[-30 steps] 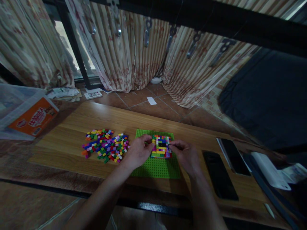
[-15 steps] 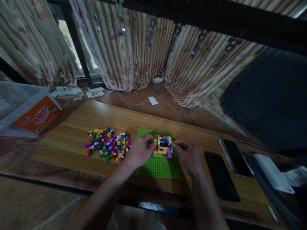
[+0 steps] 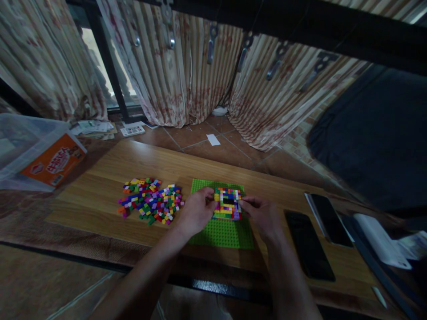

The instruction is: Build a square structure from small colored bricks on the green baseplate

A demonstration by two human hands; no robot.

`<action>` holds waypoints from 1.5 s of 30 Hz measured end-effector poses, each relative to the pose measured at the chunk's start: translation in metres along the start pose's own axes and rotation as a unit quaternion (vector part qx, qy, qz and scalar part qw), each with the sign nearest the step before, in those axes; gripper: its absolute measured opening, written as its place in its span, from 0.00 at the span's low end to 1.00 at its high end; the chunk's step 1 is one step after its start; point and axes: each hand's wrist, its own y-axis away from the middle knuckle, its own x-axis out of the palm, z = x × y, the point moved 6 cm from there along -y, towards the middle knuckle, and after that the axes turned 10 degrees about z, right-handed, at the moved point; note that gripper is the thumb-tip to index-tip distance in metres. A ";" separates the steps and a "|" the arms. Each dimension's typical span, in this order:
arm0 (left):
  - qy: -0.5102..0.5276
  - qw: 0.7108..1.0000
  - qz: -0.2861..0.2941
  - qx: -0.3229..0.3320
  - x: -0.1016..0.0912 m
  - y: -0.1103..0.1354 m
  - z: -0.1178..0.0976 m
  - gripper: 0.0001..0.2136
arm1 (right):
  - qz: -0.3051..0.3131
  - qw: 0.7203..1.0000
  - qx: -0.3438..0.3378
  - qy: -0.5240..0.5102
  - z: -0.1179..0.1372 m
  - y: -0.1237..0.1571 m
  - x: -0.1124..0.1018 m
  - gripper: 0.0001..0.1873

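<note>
A low square structure of colourful toy bricks (image 3: 230,214), with a dark opening in its middle, sits on a green studded baseplate (image 3: 220,234). My left hand (image 3: 199,210) is closed at the structure's left side, thumb and fingers pressed to its edge. At the opposite side, my right hand (image 3: 263,216) pinches at the right wall with thumb and forefinger. Whether a small loose brick is hidden in those fingertips cannot be seen. Left of the baseplate lies a pile of loose toy bricks (image 3: 150,200) in many colours.
The wooden table (image 3: 106,178) carries a black phone (image 3: 309,245) and another dark phone (image 3: 330,218) on the right. A clear plastic tub (image 3: 33,146) with an orange label stands at the left. Patterned curtains (image 3: 187,75) hang beyond the table.
My right fingertips have shifted slightly left and down, against the structure's right wall. The left hand stays at its place, and the view has barely moved.
</note>
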 end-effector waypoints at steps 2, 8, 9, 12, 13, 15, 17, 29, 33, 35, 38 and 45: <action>-0.004 1.000 -0.005 -0.005 0.001 0.001 0.000 0.10 | 0.000 1.000 0.015 -0.016 -0.001 0.000 0.002 0.17; -0.026 1.000 0.004 0.014 -0.002 0.000 -0.002 0.13 | 0.012 0.999 0.032 -0.041 -0.003 0.003 0.005 0.21; -0.037 0.999 0.007 0.019 -0.008 0.000 -0.001 0.13 | 0.016 0.999 0.034 -0.037 -0.003 0.004 0.003 0.22; -0.077 0.996 -0.031 0.018 -0.044 0.001 0.007 0.13 | -0.017 1.000 0.015 -0.020 -0.002 0.007 -0.009 0.23; -0.091 0.994 -0.064 0.008 -0.062 0.003 0.012 0.13 | -0.038 0.999 0.003 -0.027 -0.001 0.007 -0.015 0.23; -0.149 0.977 -0.146 -0.051 -0.098 0.010 0.026 0.13 | -0.059 0.998 -0.008 -0.025 -0.002 0.006 -0.021 0.22; -0.197 0.961 -0.168 -0.101 -0.122 0.016 0.037 0.13 | -0.061 0.998 -0.015 -0.011 -0.002 0.005 -0.023 0.21; -0.352 0.925 -0.086 -0.114 -0.103 0.004 0.039 0.16 | -0.035 0.999 -0.023 0.014 -0.002 0.004 -0.019 0.19; -0.340 0.927 -0.084 -0.133 -0.105 0.003 0.044 0.13 | -0.041 0.998 -0.033 0.025 0.002 0.006 -0.019 0.18; -0.340 0.927 -0.082 -0.135 -0.105 0.003 0.045 0.12 | -0.037 0.998 -0.040 0.032 0.004 0.006 -0.018 0.18; -0.346 0.927 -0.079 -0.126 -0.107 0.004 0.044 0.11 | -0.039 0.998 -0.041 0.033 0.004 0.006 -0.018 0.18; -0.146 0.986 -0.085 -0.006 -0.096 0.005 0.018 0.08 | -0.052 0.993 -0.102 -0.029 0.028 0.015 -0.007 0.13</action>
